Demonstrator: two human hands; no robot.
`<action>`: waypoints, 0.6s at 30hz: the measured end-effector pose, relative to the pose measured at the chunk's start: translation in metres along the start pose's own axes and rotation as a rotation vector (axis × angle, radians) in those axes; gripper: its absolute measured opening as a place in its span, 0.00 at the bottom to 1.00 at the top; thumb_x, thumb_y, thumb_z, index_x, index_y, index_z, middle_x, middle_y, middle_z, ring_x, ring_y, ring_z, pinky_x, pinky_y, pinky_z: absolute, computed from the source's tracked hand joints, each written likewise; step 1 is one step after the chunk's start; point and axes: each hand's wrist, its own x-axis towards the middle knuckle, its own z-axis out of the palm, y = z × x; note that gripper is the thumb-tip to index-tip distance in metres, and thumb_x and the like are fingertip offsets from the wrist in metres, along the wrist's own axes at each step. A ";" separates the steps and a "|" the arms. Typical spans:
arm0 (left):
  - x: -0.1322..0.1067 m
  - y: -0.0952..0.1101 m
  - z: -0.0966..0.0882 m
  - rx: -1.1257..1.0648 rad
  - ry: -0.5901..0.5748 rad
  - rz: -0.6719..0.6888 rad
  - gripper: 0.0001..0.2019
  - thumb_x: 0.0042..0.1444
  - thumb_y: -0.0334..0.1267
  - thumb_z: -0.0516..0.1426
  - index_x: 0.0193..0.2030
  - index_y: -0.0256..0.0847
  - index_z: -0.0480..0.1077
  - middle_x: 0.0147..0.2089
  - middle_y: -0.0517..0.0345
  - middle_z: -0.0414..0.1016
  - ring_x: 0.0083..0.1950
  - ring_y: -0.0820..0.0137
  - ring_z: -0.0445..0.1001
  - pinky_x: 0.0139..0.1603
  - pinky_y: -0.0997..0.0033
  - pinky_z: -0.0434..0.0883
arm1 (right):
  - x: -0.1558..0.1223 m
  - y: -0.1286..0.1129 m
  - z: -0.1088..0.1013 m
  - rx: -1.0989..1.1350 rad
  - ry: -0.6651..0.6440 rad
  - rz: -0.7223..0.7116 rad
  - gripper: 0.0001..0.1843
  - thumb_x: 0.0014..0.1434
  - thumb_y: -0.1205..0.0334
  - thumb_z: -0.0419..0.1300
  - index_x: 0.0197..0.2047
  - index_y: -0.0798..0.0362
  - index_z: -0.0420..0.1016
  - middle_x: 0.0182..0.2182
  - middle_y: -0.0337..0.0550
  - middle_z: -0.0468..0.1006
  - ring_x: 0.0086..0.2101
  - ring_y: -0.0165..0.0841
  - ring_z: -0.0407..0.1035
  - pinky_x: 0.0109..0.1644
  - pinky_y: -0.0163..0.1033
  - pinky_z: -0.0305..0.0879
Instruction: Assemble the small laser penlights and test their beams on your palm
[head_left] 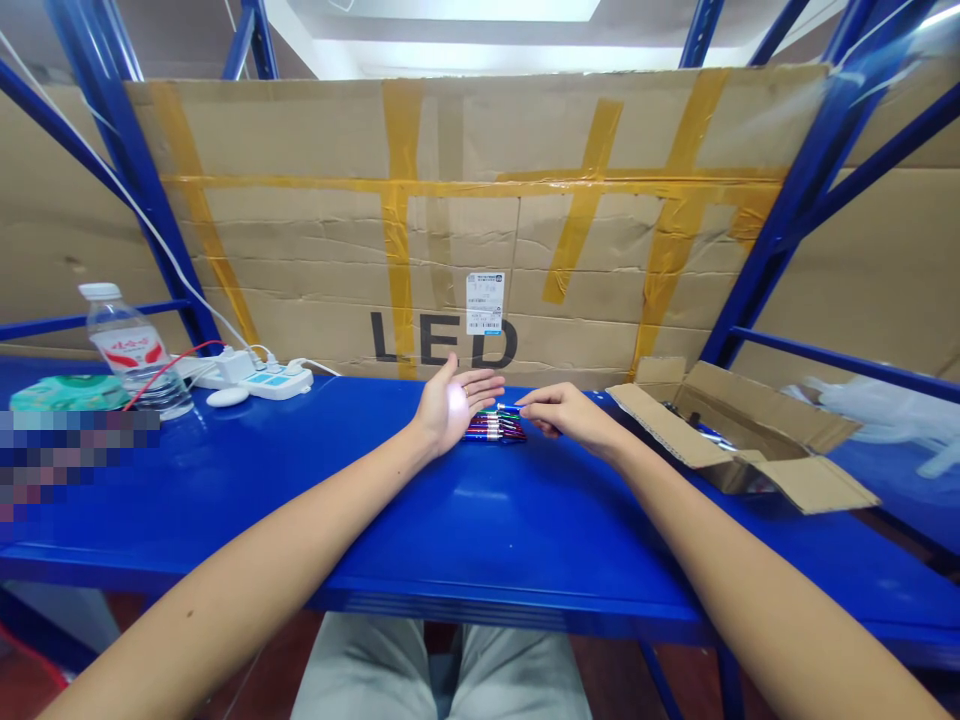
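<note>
My right hand point(568, 412) pinches a blue pen point(509, 408) between thumb and fingertips, its far end pointing left toward my other palm. My left hand point(448, 405) is open, fingers stretched to the right, with a bright white spot of light on the palm. Below and between the hands, several pens point(496, 432) in red, green and blue with silvery parts lie side by side on the blue table point(480, 520). The left ends of these pens are partly hidden behind my left hand.
To the right stands an open cardboard box point(757, 410) with some pens inside. On the left are a water bottle point(133, 350), a green packet point(69, 393) and a white power strip point(262, 378) with cables. A large cardboard sheet point(315, 250) closes off the back.
</note>
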 end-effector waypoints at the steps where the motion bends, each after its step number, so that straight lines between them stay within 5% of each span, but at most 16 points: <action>1: 0.000 0.000 0.000 0.002 -0.001 0.000 0.33 0.62 0.59 0.45 0.51 0.27 0.71 0.54 0.34 0.75 0.58 0.51 0.71 0.62 0.56 0.63 | 0.000 0.000 0.001 -0.025 -0.006 -0.003 0.14 0.47 0.58 0.62 0.35 0.59 0.79 0.16 0.34 0.65 0.20 0.26 0.55 0.25 0.35 0.53; 9: -0.003 0.001 0.001 -0.005 -0.032 -0.004 0.40 0.60 0.64 0.43 0.59 0.25 0.66 0.58 0.31 0.71 0.60 0.50 0.70 0.64 0.55 0.61 | 0.000 0.001 0.003 -0.088 -0.018 -0.055 0.16 0.50 0.57 0.61 0.39 0.58 0.80 0.16 0.34 0.65 0.19 0.26 0.55 0.24 0.35 0.52; 18: -0.005 0.003 0.001 0.033 -0.122 -0.060 0.46 0.58 0.68 0.38 0.71 0.32 0.50 0.69 0.37 0.57 0.69 0.52 0.58 0.69 0.55 0.51 | -0.003 -0.005 0.009 -0.134 0.011 -0.081 0.16 0.49 0.57 0.60 0.37 0.59 0.81 0.17 0.36 0.67 0.20 0.26 0.56 0.25 0.35 0.53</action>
